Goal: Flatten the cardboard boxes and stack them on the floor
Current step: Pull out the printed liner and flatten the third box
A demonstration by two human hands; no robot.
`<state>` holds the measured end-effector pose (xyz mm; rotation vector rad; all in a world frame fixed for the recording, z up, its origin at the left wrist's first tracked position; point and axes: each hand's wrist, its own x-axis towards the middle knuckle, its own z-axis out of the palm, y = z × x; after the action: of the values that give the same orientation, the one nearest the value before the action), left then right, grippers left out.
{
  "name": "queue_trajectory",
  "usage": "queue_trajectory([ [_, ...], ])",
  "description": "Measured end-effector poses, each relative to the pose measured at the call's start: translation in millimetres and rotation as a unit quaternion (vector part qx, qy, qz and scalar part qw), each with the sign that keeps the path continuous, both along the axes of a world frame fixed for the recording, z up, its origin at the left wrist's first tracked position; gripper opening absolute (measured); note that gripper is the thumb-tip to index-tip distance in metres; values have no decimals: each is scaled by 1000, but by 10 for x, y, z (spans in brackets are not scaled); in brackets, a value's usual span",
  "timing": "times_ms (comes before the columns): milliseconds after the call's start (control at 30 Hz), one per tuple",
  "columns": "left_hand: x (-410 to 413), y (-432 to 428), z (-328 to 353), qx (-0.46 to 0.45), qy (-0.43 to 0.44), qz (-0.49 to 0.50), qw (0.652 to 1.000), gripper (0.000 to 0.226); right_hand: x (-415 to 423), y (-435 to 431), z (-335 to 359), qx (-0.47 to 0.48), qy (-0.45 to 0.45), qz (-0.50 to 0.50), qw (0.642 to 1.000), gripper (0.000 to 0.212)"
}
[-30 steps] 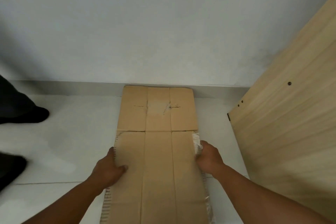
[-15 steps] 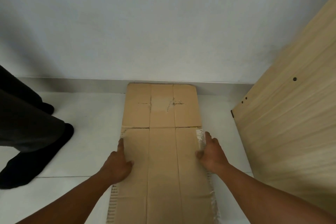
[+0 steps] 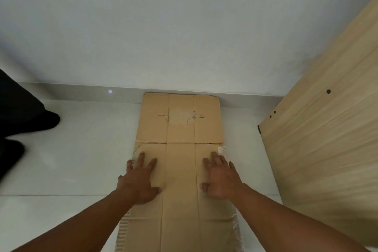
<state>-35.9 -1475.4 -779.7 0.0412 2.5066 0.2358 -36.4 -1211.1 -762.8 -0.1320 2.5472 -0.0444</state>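
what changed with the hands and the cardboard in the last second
Both hands let go of the side edges of the flattened brown cardboard box and slid inward: the left hand and the right hand now lie flat on its top face, fingers spread. The dark-clothed leg at the left shifted. The cardboard, the white tiled floor and the light wooden panel stayed put.

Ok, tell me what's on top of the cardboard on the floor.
Only the left hand and right hand, fingers spread, resting flat on the cardboard. The patches beneath the palms are covered.
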Motion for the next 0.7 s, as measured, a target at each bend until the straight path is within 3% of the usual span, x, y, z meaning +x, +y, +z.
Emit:
queue_trajectory([
  [500, -88, 71, 1, -23, -19, 5, 1000, 108, -81, 8, -60, -19, -36, -10, 999, 90],
  [700, -106, 97, 1, 17, -14, 26, 999, 108, -56, 56, -96, -62, -29, -44, 997, 93],
])
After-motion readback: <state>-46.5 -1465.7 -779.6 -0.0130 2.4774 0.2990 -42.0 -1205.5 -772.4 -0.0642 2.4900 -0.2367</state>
